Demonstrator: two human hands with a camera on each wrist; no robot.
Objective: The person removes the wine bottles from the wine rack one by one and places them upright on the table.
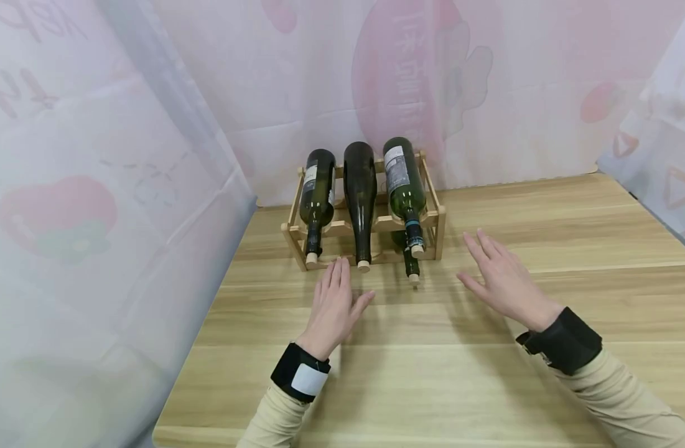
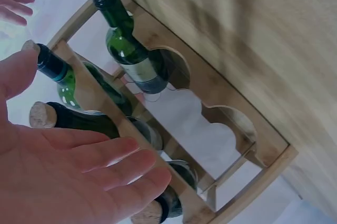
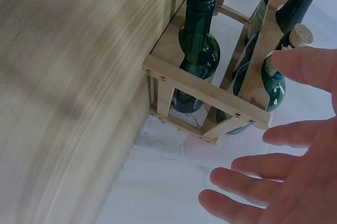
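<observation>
A wooden wine rack (image 1: 336,231) stands at the back of the table. Across its upper tier lie three corked bottles: a dark labelled bottle (image 1: 318,190) on the left, a plain dark bottle (image 1: 360,180) in the middle and a green labelled bottle (image 1: 405,180) on the right. One lower bottle (image 2: 128,50) lies at the rack's right end, its body mostly hidden from above. My left hand (image 1: 332,308), fingers straight, is just before the rack's front, below the left and middle corks. Off the rack's right side, my right hand (image 1: 504,277) holds nothing, fingers spread.
The wood-grain table (image 1: 432,379) extends toward me and to the right. A pale printed curtain (image 1: 297,81) hangs close behind the rack, and another sheet (image 1: 96,249) hangs along the left edge. Black bands (image 1: 566,339) wrap both wrists.
</observation>
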